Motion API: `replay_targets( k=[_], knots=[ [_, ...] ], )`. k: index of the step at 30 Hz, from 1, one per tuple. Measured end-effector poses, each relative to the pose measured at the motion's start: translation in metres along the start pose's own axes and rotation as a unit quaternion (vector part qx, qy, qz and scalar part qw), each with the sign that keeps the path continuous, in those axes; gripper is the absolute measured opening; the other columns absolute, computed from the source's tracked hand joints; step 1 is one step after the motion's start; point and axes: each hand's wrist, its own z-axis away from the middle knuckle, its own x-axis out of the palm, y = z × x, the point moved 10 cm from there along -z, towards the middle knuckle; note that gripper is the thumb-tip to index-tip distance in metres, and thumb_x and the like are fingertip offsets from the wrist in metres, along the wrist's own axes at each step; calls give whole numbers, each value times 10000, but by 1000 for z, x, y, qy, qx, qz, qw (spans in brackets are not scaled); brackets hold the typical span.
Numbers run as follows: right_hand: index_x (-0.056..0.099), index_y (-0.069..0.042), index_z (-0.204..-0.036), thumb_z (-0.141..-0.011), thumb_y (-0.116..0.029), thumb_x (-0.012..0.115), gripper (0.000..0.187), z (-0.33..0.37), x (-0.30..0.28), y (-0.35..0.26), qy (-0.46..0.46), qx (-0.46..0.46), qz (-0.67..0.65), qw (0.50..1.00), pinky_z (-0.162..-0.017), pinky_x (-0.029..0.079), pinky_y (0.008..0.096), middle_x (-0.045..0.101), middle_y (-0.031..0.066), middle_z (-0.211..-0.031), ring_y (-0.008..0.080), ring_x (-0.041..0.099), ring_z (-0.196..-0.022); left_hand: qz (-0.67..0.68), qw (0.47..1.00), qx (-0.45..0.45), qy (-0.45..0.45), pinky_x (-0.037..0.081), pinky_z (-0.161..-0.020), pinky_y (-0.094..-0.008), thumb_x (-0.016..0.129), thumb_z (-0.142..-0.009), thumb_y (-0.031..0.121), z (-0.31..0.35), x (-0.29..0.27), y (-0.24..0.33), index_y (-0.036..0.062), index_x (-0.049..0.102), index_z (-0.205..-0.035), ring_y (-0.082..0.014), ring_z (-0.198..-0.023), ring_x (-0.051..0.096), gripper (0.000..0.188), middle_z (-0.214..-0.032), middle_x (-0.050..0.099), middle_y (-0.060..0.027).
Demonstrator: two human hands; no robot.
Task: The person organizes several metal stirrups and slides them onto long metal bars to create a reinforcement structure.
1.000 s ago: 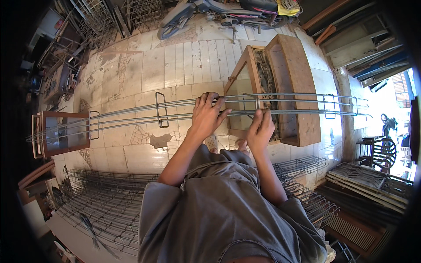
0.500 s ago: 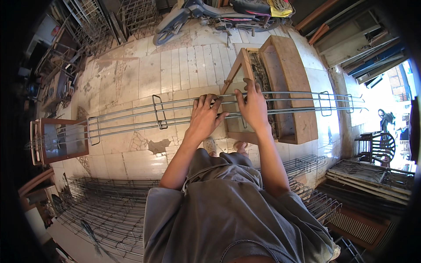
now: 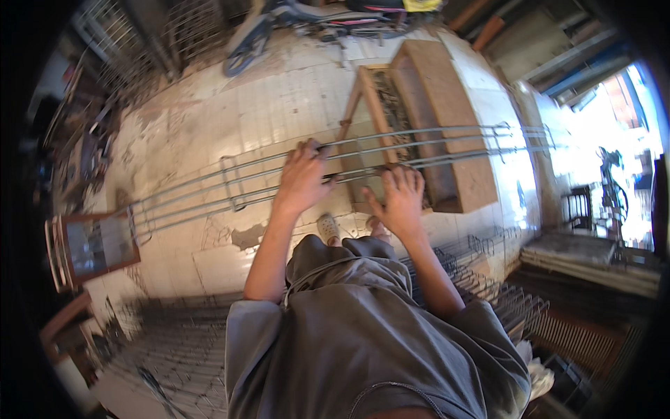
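A long rebar cage (image 3: 269, 189) of several parallel steel rods, with rectangular stirrups (image 3: 233, 183) spaced along it, stretches from left to right in front of me. My left hand (image 3: 301, 178) lies over the rods near the middle, its fingers bent around the far rods and its thumb by the near one. Blur hides the fingertips. To its right, my right hand (image 3: 399, 199) rests with its fingertips at the near rod, the fingers and thumb apart. Under the cage on the right lies a wooden cabinet (image 3: 447, 105); at the left end is a smaller glazed wooden box (image 3: 100, 269).
More rebar cages (image 3: 188, 342) are stacked on the near side, to my left and right. A motorbike (image 3: 307, 17) stands across the tiled floor (image 3: 209, 115). Panels (image 3: 579, 262) and a dark chair (image 3: 579, 207) are at the right.
My right hand has come back from the far rods to the near one. My left hand has shifted slightly left. The whole view has turned a little and is more blurred.
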Motion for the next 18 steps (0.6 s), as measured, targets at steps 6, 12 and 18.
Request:
replay_targets(
  k=[6, 12, 18],
  knots=[
    [663, -62, -1086, -828, -562, 643, 563, -3, -10, -3, 11, -8, -37, 999, -1113, 242, 590, 602, 111, -1108, 287, 527, -1159, -13, 1000, 22, -17, 395, -1001, -461, 789, -736, 292, -3, -7, 5, 51, 589, -1273, -300, -1148, 528, 622, -1206, 551, -122],
    [680, -56, -1089, -873, -623, 548, 621, -3, -5, 5, -33, 15, -32, 999, -1121, 210, 619, 609, 122, -1135, 286, 511, -1192, -54, 997, 39, -41, 381, -983, -456, 827, -672, 291, -3, -5, 17, 52, 551, -1313, -286, -1162, 509, 737, -1220, 522, -114],
    [668, -61, -1114, -877, -644, 530, 645, 7, 0, 7, -78, 31, -44, 995, -1135, 198, 608, 638, 124, -1108, 288, 550, -1160, -71, 995, 43, -61, 376, -1009, -454, 873, -621, 389, 3, -1, 23, 46, 523, -1345, -286, -1171, 500, 874, -1253, 502, -103]
  ],
)
